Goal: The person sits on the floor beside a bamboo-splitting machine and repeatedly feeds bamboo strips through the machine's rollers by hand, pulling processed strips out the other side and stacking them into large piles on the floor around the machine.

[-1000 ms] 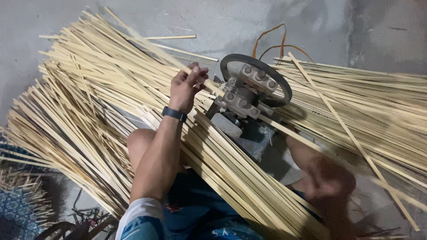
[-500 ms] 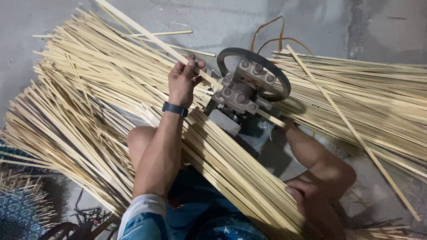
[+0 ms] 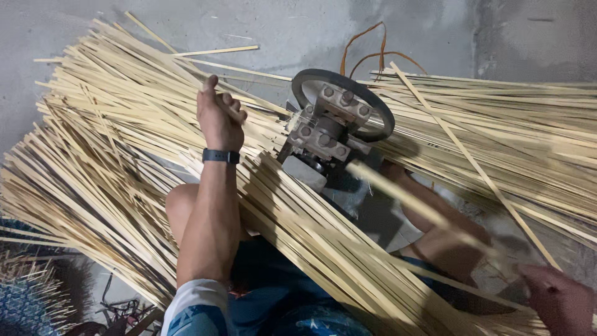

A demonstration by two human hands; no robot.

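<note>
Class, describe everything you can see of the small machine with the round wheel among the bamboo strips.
The machine sits low on the grey floor between heaps of pale strips. A dark round wheel rings its far side; in front sits a tan metal block studded with bolts, above a grey body. Orange wires curl out behind it. A strip passes through it, blurred toward the right hand. The left hand holds strips just beside it.

A dark wristband [image 3: 221,156] and a white-and-blue short sleeve [image 3: 196,308].
</note>
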